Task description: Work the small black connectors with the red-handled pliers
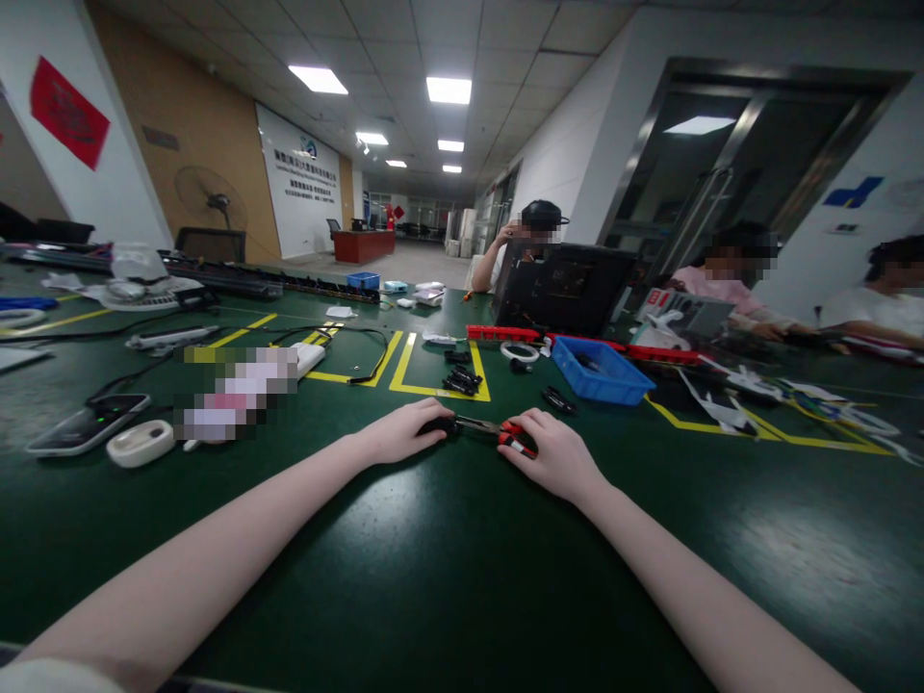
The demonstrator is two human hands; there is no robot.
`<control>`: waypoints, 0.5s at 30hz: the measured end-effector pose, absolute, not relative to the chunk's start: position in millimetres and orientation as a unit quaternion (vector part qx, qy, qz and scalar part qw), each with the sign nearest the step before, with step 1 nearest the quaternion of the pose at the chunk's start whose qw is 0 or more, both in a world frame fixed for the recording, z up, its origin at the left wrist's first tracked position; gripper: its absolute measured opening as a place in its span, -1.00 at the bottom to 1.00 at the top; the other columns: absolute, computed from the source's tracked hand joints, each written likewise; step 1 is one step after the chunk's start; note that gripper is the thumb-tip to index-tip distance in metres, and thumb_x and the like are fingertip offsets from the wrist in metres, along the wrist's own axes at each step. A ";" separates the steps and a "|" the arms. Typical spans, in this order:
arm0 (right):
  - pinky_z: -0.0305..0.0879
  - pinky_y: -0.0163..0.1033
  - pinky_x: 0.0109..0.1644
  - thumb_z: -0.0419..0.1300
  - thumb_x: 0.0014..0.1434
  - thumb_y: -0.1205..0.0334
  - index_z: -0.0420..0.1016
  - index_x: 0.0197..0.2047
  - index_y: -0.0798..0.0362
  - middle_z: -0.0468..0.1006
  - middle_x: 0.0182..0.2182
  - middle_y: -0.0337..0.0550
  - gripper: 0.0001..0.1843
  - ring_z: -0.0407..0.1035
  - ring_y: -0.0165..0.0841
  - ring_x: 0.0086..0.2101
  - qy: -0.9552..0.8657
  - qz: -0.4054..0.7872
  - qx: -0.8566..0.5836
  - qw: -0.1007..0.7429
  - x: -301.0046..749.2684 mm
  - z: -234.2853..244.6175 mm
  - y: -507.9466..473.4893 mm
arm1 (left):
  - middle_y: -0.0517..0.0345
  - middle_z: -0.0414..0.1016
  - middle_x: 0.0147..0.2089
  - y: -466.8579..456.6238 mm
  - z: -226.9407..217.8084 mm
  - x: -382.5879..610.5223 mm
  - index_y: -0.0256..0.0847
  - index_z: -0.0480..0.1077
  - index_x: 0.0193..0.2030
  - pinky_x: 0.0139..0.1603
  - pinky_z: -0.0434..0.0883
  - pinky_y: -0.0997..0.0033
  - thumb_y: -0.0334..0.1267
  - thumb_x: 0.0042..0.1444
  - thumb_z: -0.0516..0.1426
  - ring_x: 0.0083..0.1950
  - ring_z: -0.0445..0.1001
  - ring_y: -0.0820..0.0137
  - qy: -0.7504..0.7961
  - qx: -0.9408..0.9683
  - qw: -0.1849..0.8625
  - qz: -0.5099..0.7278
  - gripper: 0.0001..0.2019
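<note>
My right hand [545, 452] is closed around the red and black handles of a pair of pliers [477, 424]. The jaws of the pliers point left, towards my left hand [405, 430]. Between the fingers of my left hand is a small black part [437, 424], which the tips of the jaws meet or nearly meet; I cannot tell if they grip it. Just beyond my hands lie several small black parts [463, 382] inside a yellow taped outline. Another black part [558, 399] lies beyond my right hand.
A blue bin [601, 371] stands past my right hand, near a white cable coil [520, 352] and a red strip [503, 334]. To the left are a phone-like device [90, 425] and a white case [140, 444]. A black computer case [563, 289] and several people are across the green table [433, 568].
</note>
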State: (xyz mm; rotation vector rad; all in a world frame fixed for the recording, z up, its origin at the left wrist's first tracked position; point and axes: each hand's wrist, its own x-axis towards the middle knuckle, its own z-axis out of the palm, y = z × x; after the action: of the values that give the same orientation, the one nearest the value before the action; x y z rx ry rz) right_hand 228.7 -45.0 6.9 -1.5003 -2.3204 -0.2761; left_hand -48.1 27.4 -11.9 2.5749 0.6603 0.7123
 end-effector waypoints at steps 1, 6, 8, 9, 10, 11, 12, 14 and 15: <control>0.34 -0.14 -0.16 0.13 0.21 -0.03 0.46 -0.07 0.03 0.50 -0.17 -0.04 -0.64 0.41 -0.22 -0.18 -0.820 -0.098 -0.533 0.184 229.9 6.8 -44.0 | -0.03 0.40 0.07 27.0 -11.5 -48.2 -0.19 0.33 0.17 0.17 0.37 0.19 -0.31 0.27 0.10 0.08 0.42 0.26 0.234 0.919 0.195 0.252 -0.67; 0.27 0.00 0.08 0.17 0.20 0.09 0.44 -0.01 0.08 0.51 -0.07 0.03 -0.66 0.37 -0.15 -0.02 -0.832 -0.114 -0.480 0.255 212.2 14.8 -53.0 | -0.02 0.41 0.04 28.3 -11.3 -47.7 -0.21 0.38 0.11 0.14 0.38 0.25 -0.30 0.28 0.08 0.05 0.43 0.29 0.223 0.919 0.195 0.259 -0.72; 0.26 -0.03 0.10 0.12 0.24 0.15 0.43 0.00 0.08 0.52 -0.05 0.02 -0.69 0.37 -0.19 -0.01 -0.872 -0.089 -0.402 0.265 182.4 18.1 -69.0 | -0.01 0.43 0.01 30.5 -12.4 -46.9 -0.22 0.41 0.08 0.12 0.38 0.27 -0.30 0.27 0.10 0.03 0.44 0.29 0.221 0.916 0.196 0.270 -0.74; 0.26 -0.05 0.10 0.10 0.25 0.17 0.42 0.01 0.07 0.53 -0.04 0.00 -0.70 0.37 -0.22 -0.01 -0.899 -0.067 -0.349 0.255 162.1 18.1 -79.5 | -0.01 0.44 0.00 31.7 -13.0 -46.5 -0.23 0.42 0.06 0.11 0.39 0.28 -0.30 0.26 0.10 0.02 0.44 0.29 0.222 0.915 0.196 0.275 -0.75; 0.27 -0.10 0.10 0.09 0.26 0.18 0.41 0.02 0.07 0.53 -0.04 -0.03 -0.70 0.37 -0.25 -0.01 -0.929 -0.040 -0.285 0.234 139.0 16.8 -90.9 | -0.01 0.45 -0.01 32.8 -13.7 -46.2 -0.23 0.43 0.04 0.11 0.39 0.28 -0.30 0.25 0.11 0.01 0.45 0.29 0.225 0.913 0.196 0.278 -0.75; 0.28 -0.15 0.09 0.08 0.26 0.18 0.40 0.03 0.09 0.53 -0.02 -0.06 -0.70 0.37 -0.28 -0.02 -0.954 -0.013 -0.215 0.206 114.2 14.2 -102.5 | -0.01 0.46 -0.02 33.7 -14.4 -46.0 -0.23 0.44 0.03 0.11 0.39 0.28 -0.30 0.25 0.11 0.01 0.45 0.29 0.229 0.912 0.195 0.280 -0.76; 0.30 -0.19 0.05 0.07 0.26 0.15 0.39 0.03 0.11 0.52 0.00 -0.07 -0.68 0.37 -0.30 -0.02 -0.969 0.006 -0.163 0.184 88.6 10.5 -113.5 | -0.01 0.46 -0.02 34.4 -14.9 -46.0 -0.24 0.45 0.02 0.11 0.39 0.27 -0.29 0.24 0.12 0.00 0.45 0.29 0.233 0.910 0.194 0.283 -0.76; 0.31 -0.20 0.03 0.02 0.31 0.07 0.36 0.08 0.16 0.51 0.03 -0.06 -0.59 0.35 -0.29 0.01 -0.981 0.016 -0.102 0.164 40.2 0.8 -130.6 | 0.00 0.47 -0.03 35.0 -15.5 -46.3 -0.24 0.45 0.01 0.11 0.38 0.27 -0.29 0.23 0.12 -0.01 0.45 0.29 0.242 0.907 0.192 0.285 -0.77; 0.32 -0.20 0.02 -0.02 0.33 0.04 0.38 0.06 0.17 0.54 -0.02 -0.08 -0.58 0.36 -0.29 0.00 -0.983 0.015 -0.086 0.161 19.5 -4.5 -136.0 | 0.00 0.47 -0.03 35.1 -15.5 -46.6 -0.24 0.46 0.00 0.11 0.38 0.27 -0.29 0.23 0.12 -0.01 0.46 0.29 0.245 0.906 0.192 0.286 -0.77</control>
State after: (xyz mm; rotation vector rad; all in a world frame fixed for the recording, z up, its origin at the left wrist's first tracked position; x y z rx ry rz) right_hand 19.5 -136.0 -4.5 -0.2470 -2.8075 0.0426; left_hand -46.6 35.1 -15.5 2.5437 0.6865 0.8024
